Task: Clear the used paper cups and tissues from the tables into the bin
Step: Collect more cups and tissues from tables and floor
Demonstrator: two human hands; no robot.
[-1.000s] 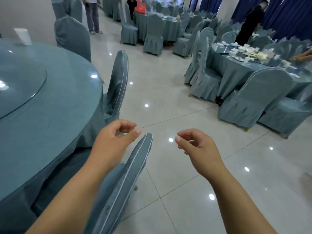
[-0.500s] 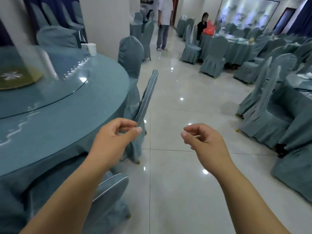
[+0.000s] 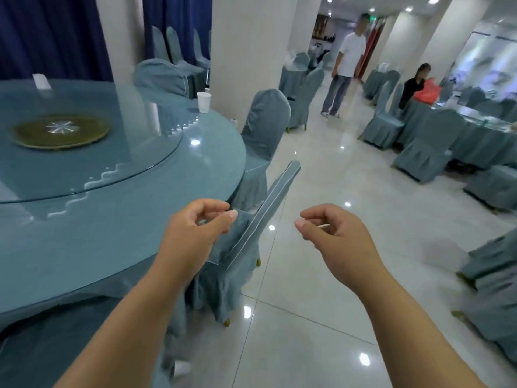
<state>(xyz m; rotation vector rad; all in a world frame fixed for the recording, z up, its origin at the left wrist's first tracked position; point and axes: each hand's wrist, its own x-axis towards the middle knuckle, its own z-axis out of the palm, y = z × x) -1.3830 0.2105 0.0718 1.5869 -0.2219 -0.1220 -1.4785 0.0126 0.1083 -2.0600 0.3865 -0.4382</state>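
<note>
While the left hand (image 3: 193,233) hovers, a cup (image 3: 204,102) stands.

Banquet hall: cloth-draped round tables (image 3: 117,233), covered chairs (image 3: 265,127).

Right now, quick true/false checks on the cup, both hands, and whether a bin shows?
1. A paper cup stands upright on the round table. True.
2. The left hand holds that cup. False: the cup sits across the table, untouched.
3. The right hand is flat open. False: its fingers curl, pinching a thin stick.
4. A bin is in view. False: none shows.
5. A person in a white shirt stands in the aisle. True.
</note>
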